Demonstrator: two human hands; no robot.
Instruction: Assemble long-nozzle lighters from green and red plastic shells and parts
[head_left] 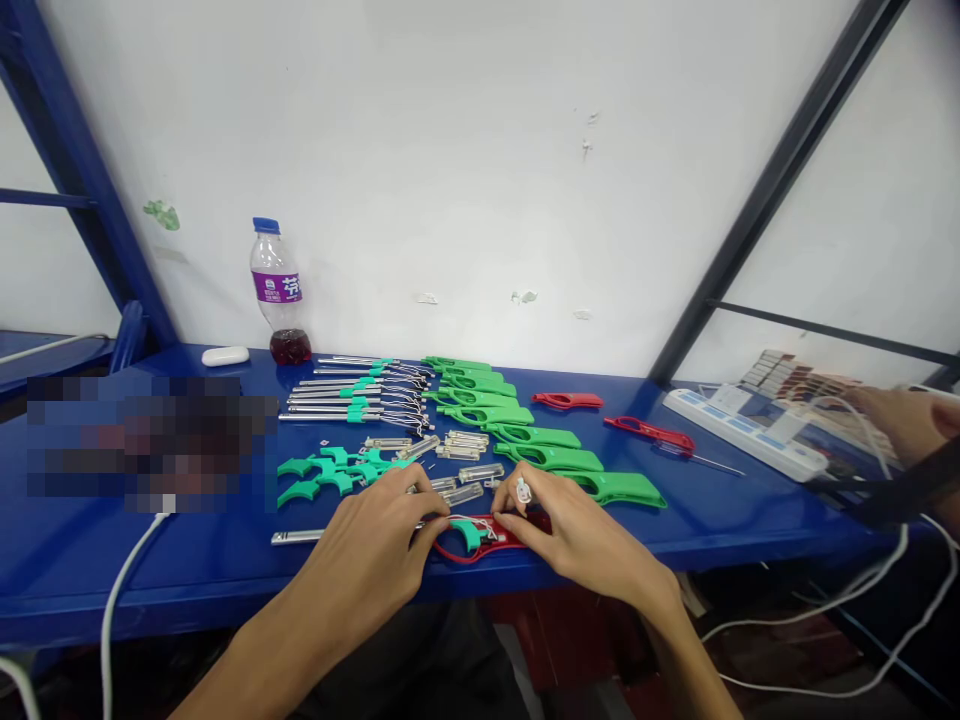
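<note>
A red lighter shell half (491,549) lies at the table's front edge between my hands. Inside it sit a teal trigger (471,536) and thin white wires. A metal lighter tube (295,537) sticks out to the left, passing under my left hand. My left hand (379,530) pinches with thumb and forefinger at the shell's left end, where the tube meets it; the fingertips partly cover the contact. My right hand (574,525) has its fingers bent over the shell's handle, near the wires. Just behind are clear fuel tanks (481,472) and loose teal triggers (300,490).
Metal tubes with wires (334,410) and green shells (626,488) lie in rows. Red shells (568,400) and a screwdriver (716,464) are farther right, before a power strip (750,430). A bottle (279,290) stands by the wall. Another person's hand (904,425) shows far right.
</note>
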